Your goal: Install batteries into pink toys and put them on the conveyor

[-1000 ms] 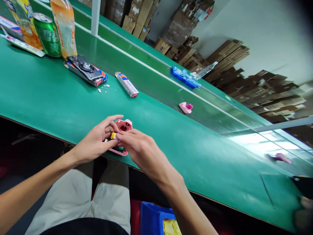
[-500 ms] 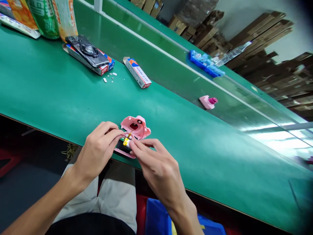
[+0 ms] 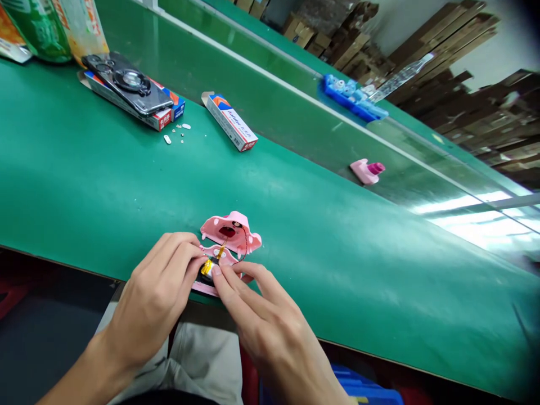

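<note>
My left hand (image 3: 158, 292) is closed, its fingertips pinched together at the left edge of the lower pink shell (image 3: 205, 288). What lies between those fingertips is mostly hidden. Inside that shell, over a black part, sits a small silver battery with yellow tape (image 3: 207, 268). The thumb and fingers of my right hand (image 3: 270, 315) close on the battery's right side. Just beyond lies the other pink shell half (image 3: 242, 239), hollow side showing, with a dark red patch inside. Thin red and black wires run from it down toward the lower half.
A phone (image 3: 133, 84) rests on small boxes at the left, beside drink bottles (image 3: 37, 31). Tiny white bits lie near them. Another small box (image 3: 230, 122) is further right. Beyond are a pink piece with a magenta end (image 3: 367, 171) and a blue tray (image 3: 352, 101).
Both hands and the shells sit slightly lower and further left in view. The upper shell half has tilted, and a wider gap shows between the halves. My fingers stay around the battery and lower shell.
</note>
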The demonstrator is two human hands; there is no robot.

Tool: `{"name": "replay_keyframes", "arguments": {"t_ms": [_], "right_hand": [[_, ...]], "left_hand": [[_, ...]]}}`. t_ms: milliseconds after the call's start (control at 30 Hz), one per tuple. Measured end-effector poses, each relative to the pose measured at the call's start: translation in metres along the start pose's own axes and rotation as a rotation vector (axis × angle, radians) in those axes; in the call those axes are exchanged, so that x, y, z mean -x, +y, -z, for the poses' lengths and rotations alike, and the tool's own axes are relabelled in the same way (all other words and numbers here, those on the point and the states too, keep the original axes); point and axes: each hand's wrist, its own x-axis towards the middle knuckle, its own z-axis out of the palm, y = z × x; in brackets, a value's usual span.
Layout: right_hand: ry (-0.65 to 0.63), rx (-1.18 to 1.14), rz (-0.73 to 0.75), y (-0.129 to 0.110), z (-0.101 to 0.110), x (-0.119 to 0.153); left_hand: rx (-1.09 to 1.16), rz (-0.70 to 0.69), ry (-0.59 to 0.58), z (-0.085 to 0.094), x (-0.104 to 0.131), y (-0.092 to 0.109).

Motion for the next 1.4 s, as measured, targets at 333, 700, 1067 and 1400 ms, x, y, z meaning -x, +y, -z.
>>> {"name": "replay_keyframes", "arguments": {"t_ms": [333,700,1067,1400], "right_hand": [[-0.024,0.193,0.034,-0.017,0.002,-0.004],[0.160,0.068,-0.103,-0.017,-0.026,0.028],[0.738,0.000,-0.256,-0.010,-0.040,0.059],[-1.010,-0.383,-0.712,0.084,0.037,-0.138]], "left_hand": [[-0.027,-0.043,-0.044,-0.003,0.001,-0.002],[-0.007,-0.269,-0.434,0.026,0.001,-0.028],[0.098,-0.201,-0.414,0.019,0.003,-0.023],[0.005,-0.331,-0.318,0.015,0.010,-0.024]]}}
